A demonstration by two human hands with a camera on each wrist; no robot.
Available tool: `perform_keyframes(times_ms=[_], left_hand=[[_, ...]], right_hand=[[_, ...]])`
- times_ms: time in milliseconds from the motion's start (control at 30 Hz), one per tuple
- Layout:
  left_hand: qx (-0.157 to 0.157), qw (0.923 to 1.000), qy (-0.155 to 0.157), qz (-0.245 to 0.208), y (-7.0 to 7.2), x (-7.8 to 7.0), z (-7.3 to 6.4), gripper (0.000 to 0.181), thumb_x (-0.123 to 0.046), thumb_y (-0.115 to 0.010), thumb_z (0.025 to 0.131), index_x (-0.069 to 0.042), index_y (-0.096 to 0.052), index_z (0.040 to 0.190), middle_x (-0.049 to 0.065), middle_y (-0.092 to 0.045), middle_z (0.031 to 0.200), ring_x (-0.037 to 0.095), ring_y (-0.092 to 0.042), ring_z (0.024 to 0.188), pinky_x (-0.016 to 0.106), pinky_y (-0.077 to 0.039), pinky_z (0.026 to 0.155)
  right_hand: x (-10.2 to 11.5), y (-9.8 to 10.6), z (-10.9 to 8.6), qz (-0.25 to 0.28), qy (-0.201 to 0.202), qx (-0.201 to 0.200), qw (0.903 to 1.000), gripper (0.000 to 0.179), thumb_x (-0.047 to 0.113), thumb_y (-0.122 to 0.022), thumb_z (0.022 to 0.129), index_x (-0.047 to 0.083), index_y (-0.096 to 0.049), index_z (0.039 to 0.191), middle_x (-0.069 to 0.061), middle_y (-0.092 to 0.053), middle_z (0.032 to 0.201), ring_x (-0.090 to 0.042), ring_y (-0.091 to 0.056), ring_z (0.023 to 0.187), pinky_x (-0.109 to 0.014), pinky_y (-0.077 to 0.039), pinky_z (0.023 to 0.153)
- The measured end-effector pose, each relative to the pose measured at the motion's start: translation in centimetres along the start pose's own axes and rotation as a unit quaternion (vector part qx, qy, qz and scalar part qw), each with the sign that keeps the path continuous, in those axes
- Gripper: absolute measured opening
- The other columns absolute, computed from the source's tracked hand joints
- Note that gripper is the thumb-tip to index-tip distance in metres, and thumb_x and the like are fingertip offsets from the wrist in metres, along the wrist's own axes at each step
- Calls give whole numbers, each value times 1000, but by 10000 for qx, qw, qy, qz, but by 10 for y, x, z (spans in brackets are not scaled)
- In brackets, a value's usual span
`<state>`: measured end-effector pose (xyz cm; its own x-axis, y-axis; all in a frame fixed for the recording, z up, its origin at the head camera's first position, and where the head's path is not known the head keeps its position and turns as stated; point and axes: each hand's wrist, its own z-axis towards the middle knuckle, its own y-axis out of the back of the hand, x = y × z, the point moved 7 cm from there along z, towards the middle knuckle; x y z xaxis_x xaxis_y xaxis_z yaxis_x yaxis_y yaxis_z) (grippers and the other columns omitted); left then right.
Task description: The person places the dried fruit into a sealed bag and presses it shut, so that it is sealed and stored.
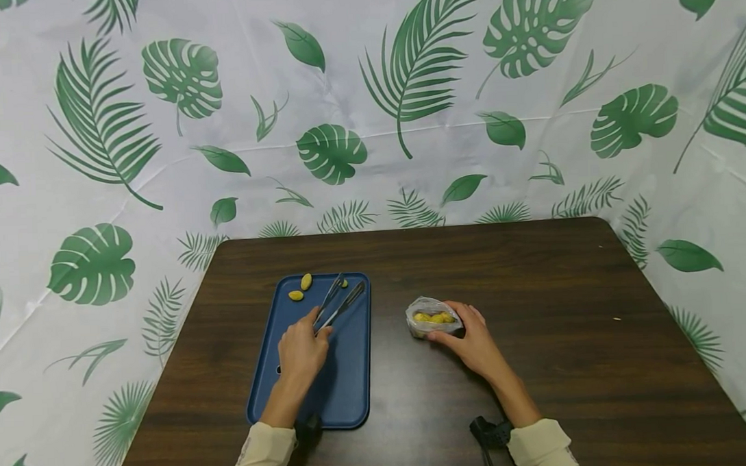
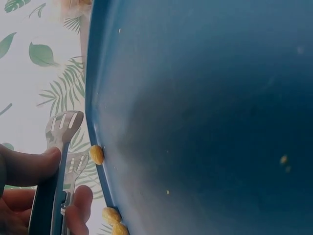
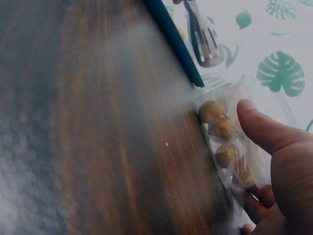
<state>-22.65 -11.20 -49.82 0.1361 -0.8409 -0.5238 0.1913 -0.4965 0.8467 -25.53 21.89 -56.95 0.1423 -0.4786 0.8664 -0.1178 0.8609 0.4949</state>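
My left hand (image 1: 303, 352) grips a pair of metal tongs (image 1: 352, 295) over the blue tray (image 1: 344, 398). The tongs' slotted ends stand apart with nothing visible between them in the left wrist view. Two small yellow oval pieces, one (image 1: 306, 281) behind the other (image 1: 296, 295), lie near the tray's far left corner. A third piece (image 1: 344, 283) sits by the tong tips. To the right of the tray, my right hand (image 1: 475, 339) holds a clear plastic bag (image 3: 257, 156) by its side, thumb and fingers around it. Several yellow pieces (image 1: 434, 318) show through its open mouth.
All this stands on a dark wood-grain table (image 1: 535, 275). Behind it hangs a white cloth (image 1: 253, 162) printed with green leaves. A tiny pale crumb (image 1: 616, 318) lies on the right of the table, and more crumbs (image 2: 167, 192) dot the tray.
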Motion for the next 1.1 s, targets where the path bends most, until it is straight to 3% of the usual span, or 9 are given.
perform_keyframes(times_ms=[467,700,1100], left_hand=[[-126,9998,-46,144,2,2,9,51,-23,-76,93,-3,-65,139,25,-74,120,48,-72,96,62,-54,78],[-17,9997,-12,241,-1,4,13,52,-22,-76,94,-3,-63,140,23,-73,123,44,-72,96,59,-55,77],[-103,9993,-162,323,-1,4,11,40,-21,-73,95,-7,-70,132,21,-77,109,42,-73,88,56,-55,72]], right_hand=[[-1,-1,0,-26,-65,11,10000,74,42,-85,84,14,-54,145,-15,-59,144,-48,-20,154,-71,-13,120],[-1,0,-1,-4,-62,2,10000,72,41,-85,85,14,-54,144,-15,-59,144,-48,-20,154,-71,-13,120],[-1,0,0,-31,-108,28,9999,73,42,-84,85,14,-54,145,-14,-59,144,-48,-21,153,-72,-17,118]])
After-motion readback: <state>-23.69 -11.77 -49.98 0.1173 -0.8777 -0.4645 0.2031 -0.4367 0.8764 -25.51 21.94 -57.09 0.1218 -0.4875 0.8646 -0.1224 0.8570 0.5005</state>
